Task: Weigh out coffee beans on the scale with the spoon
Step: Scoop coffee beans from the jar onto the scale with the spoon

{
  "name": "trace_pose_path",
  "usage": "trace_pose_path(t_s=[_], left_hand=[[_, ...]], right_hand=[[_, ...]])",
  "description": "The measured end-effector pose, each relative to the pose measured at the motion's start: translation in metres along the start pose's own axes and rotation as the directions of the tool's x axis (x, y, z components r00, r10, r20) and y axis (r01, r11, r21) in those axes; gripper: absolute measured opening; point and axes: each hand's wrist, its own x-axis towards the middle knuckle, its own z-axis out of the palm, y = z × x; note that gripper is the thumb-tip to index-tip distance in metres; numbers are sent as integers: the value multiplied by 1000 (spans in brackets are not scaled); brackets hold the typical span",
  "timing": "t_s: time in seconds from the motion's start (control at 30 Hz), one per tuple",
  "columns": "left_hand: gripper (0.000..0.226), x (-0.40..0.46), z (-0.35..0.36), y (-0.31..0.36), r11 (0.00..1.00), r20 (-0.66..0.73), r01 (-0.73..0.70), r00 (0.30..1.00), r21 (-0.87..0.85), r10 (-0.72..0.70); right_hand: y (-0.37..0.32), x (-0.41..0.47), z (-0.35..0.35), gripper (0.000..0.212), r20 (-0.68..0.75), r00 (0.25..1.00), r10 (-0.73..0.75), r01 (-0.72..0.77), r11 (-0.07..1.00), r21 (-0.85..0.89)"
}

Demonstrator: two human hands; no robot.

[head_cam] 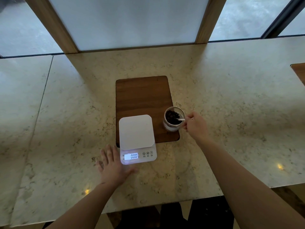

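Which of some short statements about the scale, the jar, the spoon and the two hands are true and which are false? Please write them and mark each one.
1. The scale display shows zeros. True.
2. Coffee beans already lie on the scale's platform. False: the platform is bare; the coffee beans are in the glass jar.
3. The right hand holds the white spoon, whose end is in the jar. True.
4. The left hand grips the jar. False: it lies flat and open on the counter beside the scale's display.
5. The jar stands on the wooden board. True.
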Motion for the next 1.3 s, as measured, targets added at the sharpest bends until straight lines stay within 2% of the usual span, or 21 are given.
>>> trace_pose_path(t_s=[0.1,0.3,0.67,0.97,1.3], left_hand=[[136,0,0,-1,1000,-7,-7,1000,-6,7],[139,1,1,-1,1000,-5,-2,1000,-3,2],[140,0,1,-1,1000,-7,1,1000,5,-1],[140,-1,0,-1,1000,-9,-1,1000,1,1],[140,-2,-2,2,1000,-7,-5,1000,-10,5]], right_hand=[[-1,5,-4,15,69,989,129,-140,973,186],[1,8,-8,12,143,966,214,-251,911,328],[3,7,-9,13,178,955,239,-291,873,392],[0,4,-12,15,244,926,288,-374,779,504],[6,4,-15,16,261,920,292,-391,717,577]])
